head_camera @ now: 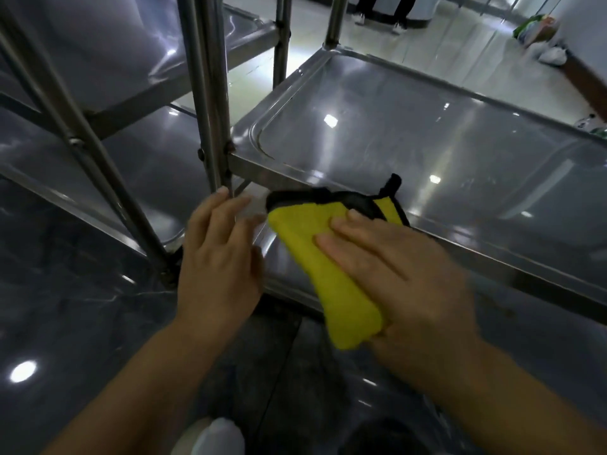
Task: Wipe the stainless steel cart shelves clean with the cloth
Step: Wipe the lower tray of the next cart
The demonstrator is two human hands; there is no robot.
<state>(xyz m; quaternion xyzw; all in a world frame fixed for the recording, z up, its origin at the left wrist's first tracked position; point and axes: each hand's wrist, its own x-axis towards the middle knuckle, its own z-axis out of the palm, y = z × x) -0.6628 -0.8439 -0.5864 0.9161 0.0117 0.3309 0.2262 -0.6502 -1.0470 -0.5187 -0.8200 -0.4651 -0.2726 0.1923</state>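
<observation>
Cloth [315, 254]: yellow microfibre, black-edged, folded. Probably soft, light and pliant, so best worked under a flat palm. Draped over near-left rim of cart shelf [427, 126]. Right hand [404, 274] presses it, fingers straight, slightly spread. Left hand [220, 254] has straight fingers touching the post [210, 93].

My right hand [404, 277] lies over the right part of the yellow cloth [328, 280], so I cannot tell how much cloth sits beneath the palm, and the hand's edges smear with blur. The cloth covers a corner of the lower shelf [282, 257]. The cart posts [210, 93] run off the top edge. A person [381, 11] up there shows only legs and shoes. Bags [538, 31] on the floor are too blurred to identify. The bottom edge cuts a pale shoe [213, 435].
</observation>
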